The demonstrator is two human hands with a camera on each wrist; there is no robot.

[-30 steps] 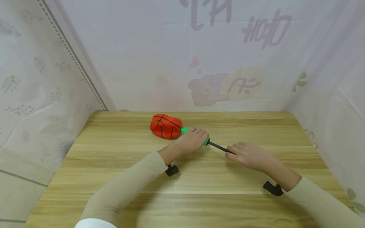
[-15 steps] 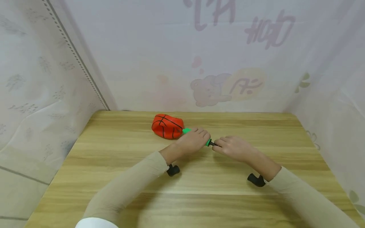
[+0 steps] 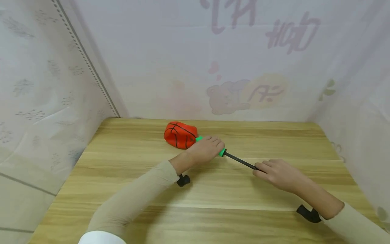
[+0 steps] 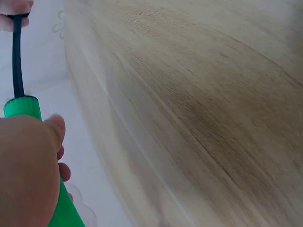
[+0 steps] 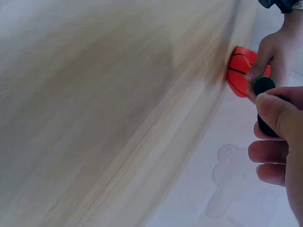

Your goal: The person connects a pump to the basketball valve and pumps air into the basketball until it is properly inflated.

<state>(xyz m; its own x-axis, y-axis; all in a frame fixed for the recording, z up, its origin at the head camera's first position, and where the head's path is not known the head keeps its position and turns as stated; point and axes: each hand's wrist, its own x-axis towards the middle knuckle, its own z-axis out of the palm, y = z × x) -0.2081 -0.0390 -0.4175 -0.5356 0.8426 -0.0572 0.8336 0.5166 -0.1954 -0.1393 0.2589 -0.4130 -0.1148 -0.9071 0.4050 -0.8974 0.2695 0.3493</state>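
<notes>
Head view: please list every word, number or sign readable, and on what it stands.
Backdrop, top lettering: cut off, unreadable.
Backdrop, right lettering: faint, too stylised to read.
Backdrop, mark on yellow patch: unreadable.
Red ball: black lines, no readable text.
Green pump: no readable text.

The left hand [image 3: 204, 150] hides the middle of the green pump [image 3: 222, 153], and the right hand [image 3: 276, 173] covers most of the black handle [image 5: 266, 125]. Whether the pump's left tip enters the red ball [image 3: 179, 135] or only touches it is too small to tell. The near edge of the tabletop [image 3: 213, 223], the right sleeve [image 3: 359, 224] and the top of the far lettering [image 3: 217, 30] are cut off in the head view.
</notes>
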